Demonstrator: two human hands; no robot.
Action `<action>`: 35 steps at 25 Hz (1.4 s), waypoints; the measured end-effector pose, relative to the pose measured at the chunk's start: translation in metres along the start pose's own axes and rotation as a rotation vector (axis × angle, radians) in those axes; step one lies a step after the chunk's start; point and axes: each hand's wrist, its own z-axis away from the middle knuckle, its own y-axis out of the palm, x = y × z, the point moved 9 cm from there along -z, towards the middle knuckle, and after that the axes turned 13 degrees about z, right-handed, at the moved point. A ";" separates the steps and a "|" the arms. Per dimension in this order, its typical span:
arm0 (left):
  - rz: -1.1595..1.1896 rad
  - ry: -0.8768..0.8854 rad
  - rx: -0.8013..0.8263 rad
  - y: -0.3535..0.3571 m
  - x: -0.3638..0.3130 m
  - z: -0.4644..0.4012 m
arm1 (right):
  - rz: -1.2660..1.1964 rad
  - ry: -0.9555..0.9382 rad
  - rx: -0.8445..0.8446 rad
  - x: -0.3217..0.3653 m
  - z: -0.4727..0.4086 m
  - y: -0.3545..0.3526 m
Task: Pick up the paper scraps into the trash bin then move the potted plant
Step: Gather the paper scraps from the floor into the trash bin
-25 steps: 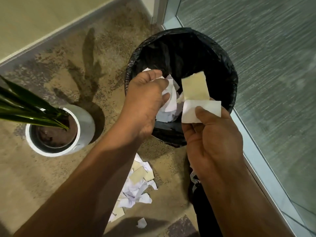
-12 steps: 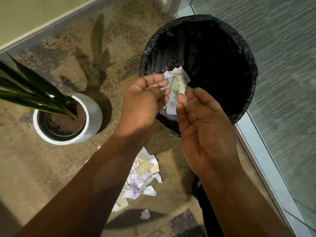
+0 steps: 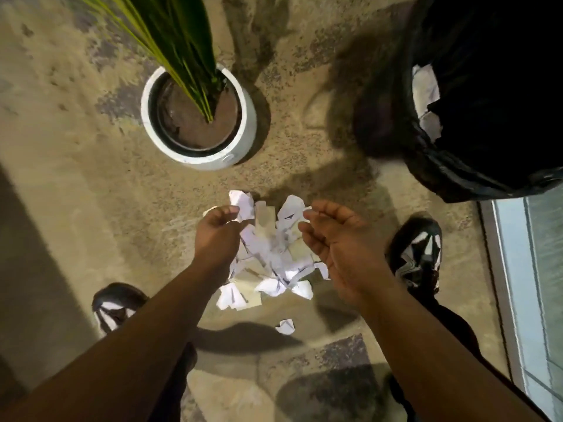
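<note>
A: Which step is judged to be in hand?

B: The gathering of paper. A lone white scrap (image 3: 285,326) is seen nearest on the speckled tan floor (image 3: 76,184), then the heap of torn white and beige paper scraps (image 3: 271,254). Over the heap, the left hand (image 3: 217,236) and right hand (image 3: 335,239) are held cupped, fingers (image 3: 316,208) loosely curled; nothing is seen gripped.

A: And the next move?

B: A scoop from both sides is called for, then a carry to the black-lined round trash bin (image 3: 475,166) at far right, where scraps (image 3: 425,86) already lie. The white round potted plant (image 3: 243,138) stands beyond the heap, untouched.
</note>
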 end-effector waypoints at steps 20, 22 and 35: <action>-0.263 0.061 -0.049 -0.057 0.055 -0.101 | 1.032 -0.179 -0.053 -0.082 -0.151 0.113; -0.222 0.078 -0.087 -0.054 0.051 -0.100 | 0.956 -0.191 -0.103 -0.077 -0.155 0.112; -0.263 -0.031 0.130 -0.082 0.075 -0.091 | 0.797 -0.333 -0.164 -0.055 -0.154 0.101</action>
